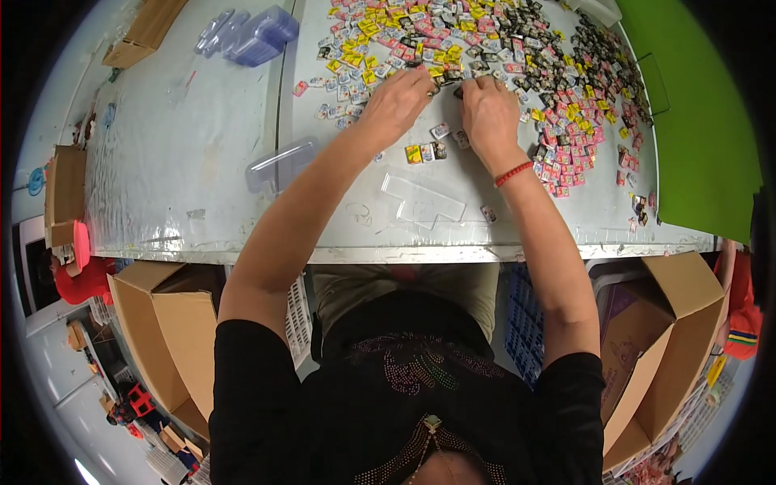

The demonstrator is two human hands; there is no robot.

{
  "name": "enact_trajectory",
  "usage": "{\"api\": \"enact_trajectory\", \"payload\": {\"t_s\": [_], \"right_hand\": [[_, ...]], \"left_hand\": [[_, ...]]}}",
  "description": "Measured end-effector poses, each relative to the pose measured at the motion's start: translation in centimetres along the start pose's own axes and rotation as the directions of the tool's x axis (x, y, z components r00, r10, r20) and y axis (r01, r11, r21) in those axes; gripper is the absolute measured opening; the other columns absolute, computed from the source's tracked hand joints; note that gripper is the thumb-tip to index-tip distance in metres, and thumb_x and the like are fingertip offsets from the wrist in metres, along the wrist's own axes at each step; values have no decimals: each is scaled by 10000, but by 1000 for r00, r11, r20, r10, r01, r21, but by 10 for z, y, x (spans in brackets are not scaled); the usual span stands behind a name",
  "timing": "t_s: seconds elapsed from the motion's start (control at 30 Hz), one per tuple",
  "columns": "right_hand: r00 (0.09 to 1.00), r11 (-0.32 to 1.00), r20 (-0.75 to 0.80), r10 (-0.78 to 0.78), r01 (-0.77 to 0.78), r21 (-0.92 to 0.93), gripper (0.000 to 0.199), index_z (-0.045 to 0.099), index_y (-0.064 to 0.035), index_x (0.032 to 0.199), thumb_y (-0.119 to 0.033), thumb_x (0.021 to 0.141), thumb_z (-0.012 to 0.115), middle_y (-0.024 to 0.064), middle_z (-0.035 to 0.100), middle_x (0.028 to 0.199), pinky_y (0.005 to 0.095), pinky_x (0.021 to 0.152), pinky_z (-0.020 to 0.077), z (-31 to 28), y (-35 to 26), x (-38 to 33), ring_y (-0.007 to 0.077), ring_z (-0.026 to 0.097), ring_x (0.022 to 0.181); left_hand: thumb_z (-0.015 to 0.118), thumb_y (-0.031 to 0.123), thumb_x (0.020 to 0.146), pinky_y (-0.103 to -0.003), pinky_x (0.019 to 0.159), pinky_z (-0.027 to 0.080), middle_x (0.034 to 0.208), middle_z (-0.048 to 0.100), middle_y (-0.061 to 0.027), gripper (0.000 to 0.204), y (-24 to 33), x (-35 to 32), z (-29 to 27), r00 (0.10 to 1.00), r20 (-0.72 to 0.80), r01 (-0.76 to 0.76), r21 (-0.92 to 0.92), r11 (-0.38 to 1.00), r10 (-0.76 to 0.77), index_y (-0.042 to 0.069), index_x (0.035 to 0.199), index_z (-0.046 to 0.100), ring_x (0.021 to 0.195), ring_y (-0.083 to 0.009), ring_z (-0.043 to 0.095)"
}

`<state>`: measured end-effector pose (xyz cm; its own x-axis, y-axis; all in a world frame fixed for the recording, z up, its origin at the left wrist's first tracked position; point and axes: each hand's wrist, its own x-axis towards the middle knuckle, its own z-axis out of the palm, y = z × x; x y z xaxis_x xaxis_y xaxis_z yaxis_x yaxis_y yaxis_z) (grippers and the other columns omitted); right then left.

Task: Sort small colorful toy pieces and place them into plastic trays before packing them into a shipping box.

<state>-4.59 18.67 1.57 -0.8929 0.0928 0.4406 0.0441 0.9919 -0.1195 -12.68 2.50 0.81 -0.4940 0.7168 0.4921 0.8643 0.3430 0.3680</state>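
Observation:
Both my hands reach to the near edge of a wide spread of tiny printed block-like pieces point(420, 36) in pink, yellow, white and black. The fingers of my left hand point(398, 105) are bent and pinched together at the pile; what they hold is hidden. My right hand point(491, 121), with a red bracelet at its wrist, is closed likewise, a dark piece showing by its fingertips. Between and below the hands lies a short row of pieces point(426, 153), yellow, white and dark, side by side. Nearer me rests a clear flat plastic insert point(422, 200) with a stepped outline.
A clear plastic tray point(283, 164) lies left of my left forearm. Stacked clear boxes point(263, 36) stand at the far left of the white table point(186, 162). A green panel point(687, 105) borders the right side. Cardboard boxes point(182, 331) flank me below the table edge.

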Motion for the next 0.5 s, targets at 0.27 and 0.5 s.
{"api": "enact_trajectory", "payload": {"t_s": [0.27,0.5], "right_hand": [[993,994,118,29,-40,97,85,602,-49,893,-91,819,603,144,661,922,431,791,494,4,-2,-2,327,631,911],[999,973,9,-45,42,227,182,635,-63,991,-108,814,644,152,660,902,438,745,500,-50,-1,-29,335,636,868]], "left_hand": [[669,38,797,-441,797,491,926,627,-144,174,-3,3,6,996,88,30,-21,999,-28,19,952,594,917,-345,599],[676,96,814,-382,694,487,833,595,-112,268,25,-28,-39,975,126,190,-41,981,-183,59,1077,641,778,-284,597]]}}
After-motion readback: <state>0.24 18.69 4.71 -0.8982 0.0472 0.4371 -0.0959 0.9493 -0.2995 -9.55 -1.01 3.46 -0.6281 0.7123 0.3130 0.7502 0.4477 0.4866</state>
